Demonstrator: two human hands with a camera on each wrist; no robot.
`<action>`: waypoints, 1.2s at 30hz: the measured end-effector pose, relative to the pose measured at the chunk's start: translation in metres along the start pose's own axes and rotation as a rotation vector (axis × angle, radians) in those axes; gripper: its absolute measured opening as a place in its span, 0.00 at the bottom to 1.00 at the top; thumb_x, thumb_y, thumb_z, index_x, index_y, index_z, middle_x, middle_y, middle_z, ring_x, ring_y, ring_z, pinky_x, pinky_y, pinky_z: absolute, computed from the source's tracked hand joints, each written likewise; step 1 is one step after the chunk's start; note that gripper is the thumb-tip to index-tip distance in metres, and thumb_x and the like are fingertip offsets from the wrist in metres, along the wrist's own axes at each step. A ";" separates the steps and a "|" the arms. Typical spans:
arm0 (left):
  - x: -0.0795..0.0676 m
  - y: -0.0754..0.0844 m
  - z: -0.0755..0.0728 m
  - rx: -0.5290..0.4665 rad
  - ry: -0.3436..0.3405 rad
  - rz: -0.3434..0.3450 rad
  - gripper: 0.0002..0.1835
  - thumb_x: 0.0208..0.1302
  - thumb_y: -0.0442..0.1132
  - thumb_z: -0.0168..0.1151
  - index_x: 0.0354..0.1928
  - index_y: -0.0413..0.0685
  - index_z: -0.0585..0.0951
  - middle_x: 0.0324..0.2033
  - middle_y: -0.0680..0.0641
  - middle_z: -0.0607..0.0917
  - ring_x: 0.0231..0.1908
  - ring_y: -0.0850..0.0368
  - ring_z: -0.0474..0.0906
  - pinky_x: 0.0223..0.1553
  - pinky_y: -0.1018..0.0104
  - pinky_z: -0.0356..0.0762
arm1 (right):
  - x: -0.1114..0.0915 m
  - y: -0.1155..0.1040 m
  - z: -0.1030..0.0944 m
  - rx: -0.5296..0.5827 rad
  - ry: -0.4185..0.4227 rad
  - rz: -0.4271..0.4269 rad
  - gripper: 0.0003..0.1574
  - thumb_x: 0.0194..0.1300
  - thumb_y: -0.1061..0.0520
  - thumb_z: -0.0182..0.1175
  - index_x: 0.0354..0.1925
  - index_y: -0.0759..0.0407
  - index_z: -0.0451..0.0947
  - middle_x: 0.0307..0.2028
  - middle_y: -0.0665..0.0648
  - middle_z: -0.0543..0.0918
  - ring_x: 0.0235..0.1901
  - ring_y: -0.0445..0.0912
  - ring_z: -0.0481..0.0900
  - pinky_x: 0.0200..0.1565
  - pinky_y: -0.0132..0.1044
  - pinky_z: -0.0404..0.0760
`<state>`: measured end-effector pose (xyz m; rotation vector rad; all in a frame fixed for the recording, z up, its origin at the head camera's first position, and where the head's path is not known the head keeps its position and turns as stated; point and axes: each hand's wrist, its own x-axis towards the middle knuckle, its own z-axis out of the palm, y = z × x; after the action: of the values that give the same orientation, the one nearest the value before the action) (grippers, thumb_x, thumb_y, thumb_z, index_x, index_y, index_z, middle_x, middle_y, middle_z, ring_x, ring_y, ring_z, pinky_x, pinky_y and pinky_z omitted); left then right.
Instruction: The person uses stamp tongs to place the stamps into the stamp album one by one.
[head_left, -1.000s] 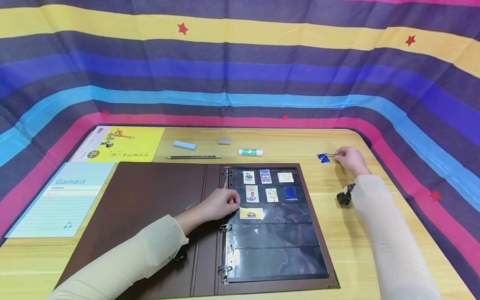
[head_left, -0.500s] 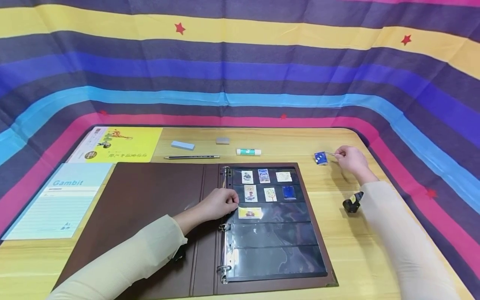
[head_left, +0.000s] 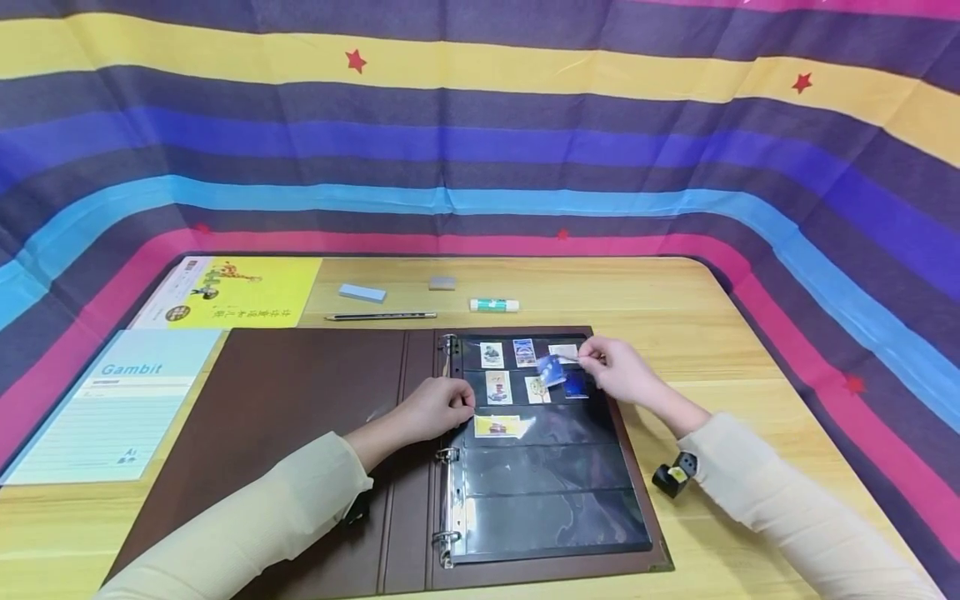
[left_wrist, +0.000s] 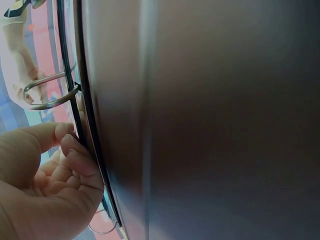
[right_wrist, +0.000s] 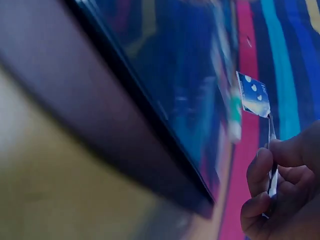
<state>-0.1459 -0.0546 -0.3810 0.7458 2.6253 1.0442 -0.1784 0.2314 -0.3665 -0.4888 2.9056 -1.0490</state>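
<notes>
Tweezers (head_left: 572, 359) in right hand (head_left: 622, 375) pinch blue stamp (head_left: 551, 369); left hand (head_left: 438, 408) apparently pinching sleeve edge (head_left: 471, 412), fingertips hidden

A makeshift hobby or study desk, screened off for recording; a striped, star-dotted cloth backdrop (head_left: 480, 125) hangs round a wooden surface (head_left: 675, 300); stationery lies there: a stamp album (head_left: 390, 450), a Gambit notebook (head_left: 112, 408), a pencil (head_left: 380, 316), a glue stick (head_left: 493, 305), an eraser (head_left: 442, 283).
</notes>
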 end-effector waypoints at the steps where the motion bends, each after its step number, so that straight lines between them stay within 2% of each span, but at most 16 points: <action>1: 0.000 0.000 0.000 -0.002 0.003 0.000 0.04 0.51 0.34 0.53 0.22 0.49 0.73 0.12 0.55 0.70 0.13 0.65 0.65 0.19 0.71 0.65 | -0.001 -0.002 0.006 -0.003 -0.011 -0.009 0.03 0.55 0.62 0.52 0.26 0.61 0.69 0.20 0.54 0.72 0.17 0.42 0.68 0.21 0.35 0.68; 5: -0.001 0.001 0.000 -0.010 0.005 0.002 0.04 0.51 0.34 0.53 0.22 0.48 0.73 0.12 0.55 0.70 0.13 0.65 0.64 0.19 0.71 0.65 | -0.004 -0.004 0.020 -0.061 -0.020 -0.040 0.04 0.53 0.62 0.53 0.23 0.57 0.69 0.17 0.49 0.70 0.19 0.42 0.65 0.25 0.34 0.65; 11: -0.003 0.001 0.000 -0.012 0.005 0.000 0.04 0.51 0.33 0.52 0.23 0.48 0.73 0.12 0.55 0.70 0.13 0.65 0.64 0.19 0.71 0.65 | -0.015 -0.005 0.024 -0.077 -0.063 -0.009 0.06 0.53 0.62 0.53 0.21 0.56 0.68 0.15 0.48 0.67 0.15 0.41 0.64 0.21 0.33 0.64; 17: -0.003 0.000 0.001 -0.015 0.008 -0.006 0.04 0.51 0.34 0.53 0.22 0.49 0.73 0.12 0.55 0.70 0.13 0.64 0.64 0.19 0.71 0.65 | -0.026 -0.007 0.016 -0.039 -0.193 0.020 0.06 0.54 0.62 0.51 0.22 0.58 0.68 0.14 0.49 0.68 0.11 0.40 0.66 0.16 0.32 0.66; 20: -0.002 0.000 0.001 -0.017 0.005 -0.006 0.04 0.51 0.34 0.53 0.22 0.48 0.73 0.11 0.55 0.69 0.13 0.64 0.64 0.19 0.71 0.65 | -0.025 -0.006 0.010 -0.057 -0.217 -0.017 0.05 0.54 0.63 0.52 0.23 0.58 0.68 0.14 0.49 0.68 0.13 0.40 0.67 0.17 0.32 0.67; 25: -0.002 0.000 0.001 -0.020 0.005 -0.006 0.04 0.51 0.33 0.53 0.22 0.48 0.73 0.11 0.55 0.69 0.13 0.65 0.64 0.19 0.71 0.65 | -0.016 -0.002 0.008 -0.131 -0.168 -0.117 0.05 0.52 0.64 0.54 0.23 0.57 0.69 0.18 0.47 0.70 0.20 0.39 0.66 0.24 0.33 0.66; 28: -0.002 0.000 0.001 -0.021 0.005 -0.002 0.04 0.51 0.33 0.53 0.22 0.48 0.73 0.11 0.55 0.69 0.13 0.65 0.64 0.19 0.71 0.65 | -0.012 -0.001 0.009 -0.159 -0.175 -0.160 0.05 0.51 0.65 0.54 0.23 0.56 0.70 0.19 0.46 0.71 0.21 0.39 0.67 0.26 0.33 0.67; 36: -0.002 0.000 0.001 -0.022 0.005 0.005 0.04 0.51 0.33 0.53 0.22 0.48 0.73 0.11 0.56 0.70 0.13 0.65 0.64 0.19 0.71 0.65 | -0.011 -0.004 0.009 -0.187 -0.236 -0.195 0.09 0.50 0.66 0.55 0.20 0.54 0.70 0.17 0.44 0.70 0.20 0.38 0.66 0.25 0.32 0.65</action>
<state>-0.1440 -0.0556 -0.3818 0.7467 2.6133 1.0760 -0.1657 0.2259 -0.3721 -0.8554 2.7979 -0.6810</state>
